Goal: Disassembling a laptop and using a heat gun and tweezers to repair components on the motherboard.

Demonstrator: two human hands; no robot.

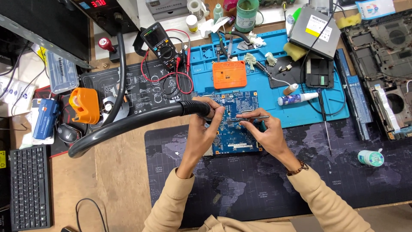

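Cluttered bench: left hand [205, 129] gripping hose nozzle [201, 108], right hand [265, 131] pinching tweezers [253, 117], both over blue board [234, 122].

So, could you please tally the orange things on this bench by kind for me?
Orange square box on the blue mat: 1
Orange holder beside the black hose: 1
Total: 2
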